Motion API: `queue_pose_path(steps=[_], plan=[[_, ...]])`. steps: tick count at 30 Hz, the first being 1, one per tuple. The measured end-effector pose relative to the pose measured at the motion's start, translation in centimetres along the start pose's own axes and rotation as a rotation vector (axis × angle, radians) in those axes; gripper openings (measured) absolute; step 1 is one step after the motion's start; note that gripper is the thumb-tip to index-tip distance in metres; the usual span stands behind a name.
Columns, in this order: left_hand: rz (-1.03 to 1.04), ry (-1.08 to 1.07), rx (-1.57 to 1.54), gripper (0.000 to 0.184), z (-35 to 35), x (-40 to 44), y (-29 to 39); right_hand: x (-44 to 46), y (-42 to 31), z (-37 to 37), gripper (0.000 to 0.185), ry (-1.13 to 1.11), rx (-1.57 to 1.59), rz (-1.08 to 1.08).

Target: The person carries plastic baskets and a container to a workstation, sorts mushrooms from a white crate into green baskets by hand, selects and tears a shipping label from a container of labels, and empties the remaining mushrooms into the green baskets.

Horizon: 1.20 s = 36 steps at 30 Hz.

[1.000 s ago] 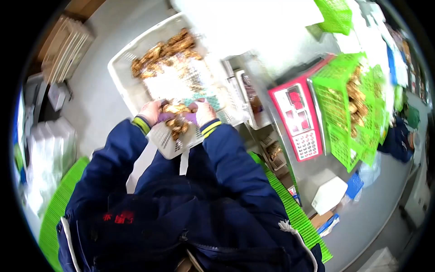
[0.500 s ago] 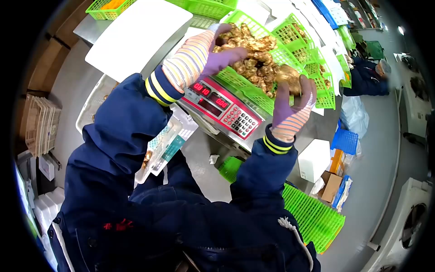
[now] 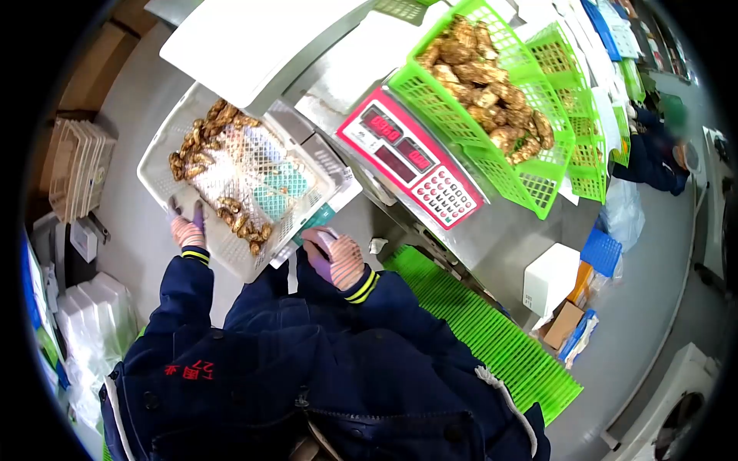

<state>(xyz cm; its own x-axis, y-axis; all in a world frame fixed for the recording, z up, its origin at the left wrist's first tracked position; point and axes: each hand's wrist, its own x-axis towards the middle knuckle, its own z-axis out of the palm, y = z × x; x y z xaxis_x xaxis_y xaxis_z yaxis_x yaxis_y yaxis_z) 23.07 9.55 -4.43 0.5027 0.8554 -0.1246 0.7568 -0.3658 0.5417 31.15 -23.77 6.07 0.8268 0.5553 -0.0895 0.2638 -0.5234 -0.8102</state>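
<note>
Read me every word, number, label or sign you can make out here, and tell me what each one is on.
Nothing reads with certainty.
Red scale, lit displays: red digits, too blurred to read.
Red scale, keypad: key marks too small.
Dark blue jacket: red characters, too distorted to read.
White box at right: print too small.
Printed sheet by the white basket: marks too small.

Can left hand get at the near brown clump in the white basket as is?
Likely yes: left hand is at the edge of the white basket, with seemingly only the basket wall between it and the near brown clump.
</note>
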Motion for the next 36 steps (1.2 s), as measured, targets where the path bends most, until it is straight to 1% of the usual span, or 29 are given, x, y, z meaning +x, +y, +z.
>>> queue_pose_path(steps=[1, 2, 3, 4, 5, 6, 7, 8, 9, 10, 11, 12, 14, 15, 16, 18, 19, 20, 22, 23, 24, 26, 27, 28, 30, 31, 32, 34, 36], plan=[[-0.116, 0.033, 0.162, 0.079, -0.5, 0.9, -3.3, 0.7, -1.6, -0.1, 0.017, -0.064, 0.054, -0.018], [-0.294, 0.057, 0.272, 0.082, -0.3, 1.3, -5.8, 1.2, -1.3, 0.7, 0.017, -0.086, 0.052, -0.017], [-0.396, -0.093, -0.041, 0.079, 1.1, 1.8, -10.0, 1.4, -0.8, 1.7, 0.016, -0.171, -0.027, 0.013], [-0.496, -0.229, -0.357, 0.077, 1.0, 1.8, -10.5, 1.4, -0.1, 3.0, 0.016, -0.262, -0.103, 0.039], [-0.697, -0.434, -0.599, 0.07, 1.1, 1.3, -11.1, 1.4, 1.0, 4.3, 0.016, -0.217, -0.087, -0.041], [-0.897, -0.618, -0.853, 0.063, -0.2, 1.0, -8.7, 1.3, 1.8, 5.3, 0.016, -0.271, -0.074, 0.008], [-0.799, -0.662, -0.954, 0.051, 0.4, 0.8, -9.0, 1.3, 2.5, 6.2, 0.016, -0.303, -0.198, 0.009], [-0.702, -0.707, -1.061, 0.039, 1.1, 0.7, -9.4, 1.4, 3.3, 7.1, 0.017, -0.297, -0.133, 0.099], [-0.703, -0.693, -1.124, 0.035, 1.8, 0.6, -10.2, 2.0, 2.2, 7.3, 0.021, -0.225, -0.167, 0.005], [-0.749, -0.648, -1.072, 0.032, 1.4, 0.7, -9.4, 2.4, 3.2, 8.2, 0.024, -0.323, -0.238, 0.038], [-0.734, -0.626, -0.996, 0.03, 1.6, 0.8, -9.8, 3.1, 2.7, 8.9, 0.025, -0.36, -0.3, 0.066], [-0.708, -0.591, -1.041, 0.03, 0.8, 0.4, -8.3, 4.0, 2.0, 9.7, 0.027, -0.389, -0.365, 0.097], [-0.692, -0.561, -0.952, 0.025, 0.1, 0.0, -7.3, 5.3, 1.7, 12.0, 0.031, -0.449, -0.255, 0.133], [-0.673, -0.551, -0.781, 0.022, -0.1, -0.3, -7.7, 5.7, 1.9, 13.1, 0.038, -0.508, -0.197, 0.216], [-0.422, -0.628, -0.731, 0.02, 0.0, -0.8, -8.4, 6.8, 0.7, 13.6, 0.049, -0.63, -0.298, 0.251], [-0.695, -0.517, -0.796, 0.019, -0.6, -3.0, -7.4, 7.9, 0.5, 15.7, 0.06, -0.841, -0.515, 0.348], [-0.689, -0.484, -0.792, 0.018, -1.1, -4.1, -6.9, 8.0, -0.3, 16.5, 0.071, -0.898, -0.664, 0.39], [-0.734, -0.528, -0.712, 0.021, -2.0, -4.9, -6.5, 7.6, 0.8, 17.7, 0.071, -0.95, -0.665, 0.465], [-0.728, -0.469, -0.688, 0.023, -4.1, -6.7, -4.1, 7.0, -0.3, 18.4, 0.047, -1.078, -0.695, 0.489], [-0.72, -0.445, -0.698, 0.027, -1.8, -7.8, -7.2, 6.9, -0.1, 18.8, 0.05, -1.137, -0.684, 0.577], [-0.766, -0.426, -0.738, 0.03, -3.3, -8.1, -5.7, 6.6, -0.2, 18.8, 0.052, -1.181, -0.685, 0.586], [-0.754, -0.439, -0.75, 0.033, -4.4, -8.7, -5.3, 5.8, 0.7, 19.3, 0.055, -1.156, -0.7, 0.564], [-0.816, -0.352, -0.75, 0.026, -5.0, -8.9, -4.2, 5.6, 0.9, 19.6, 0.058, -1.127, -0.669, 0.534], [-0.757, -0.368, -0.773, 0.026, -5.3, -9.2, -4.5, 5.1, 1.1, 19.5, 0.059, -1.11, -0.608, 0.52], [-0.714, -0.384, -0.907, 0.033, -4.0, -10.0, -6.3, 4.6, 1.1, 19.8, 0.06, -1.141, -0.663, 0.476], [-0.641, -0.461, -0.846, 0.034, -4.5, -10.0, -6.6, 4.7, 0.5, 19.2, 0.06, -1.141, -0.625, 0.471], [-0.654, -0.441, -0.887, 0.032, -4.8, -10.2, -6.3, 4.3, 2.4, 19.4, 0.057, -1.109, -0.558, 0.472], [-0.54, -0.536, -0.768, 0.03, -6.6, -9.9, -6.0, 6.4, -1.6, 17.1, 0.051, -1.107, -0.454, 0.546], [-0.456, -0.562, -0.845, 0.029, -6.7, -9.7, -6.6, 5.3, 2.1, 16.0, 0.052, -0.917, -0.188, 0.385]])
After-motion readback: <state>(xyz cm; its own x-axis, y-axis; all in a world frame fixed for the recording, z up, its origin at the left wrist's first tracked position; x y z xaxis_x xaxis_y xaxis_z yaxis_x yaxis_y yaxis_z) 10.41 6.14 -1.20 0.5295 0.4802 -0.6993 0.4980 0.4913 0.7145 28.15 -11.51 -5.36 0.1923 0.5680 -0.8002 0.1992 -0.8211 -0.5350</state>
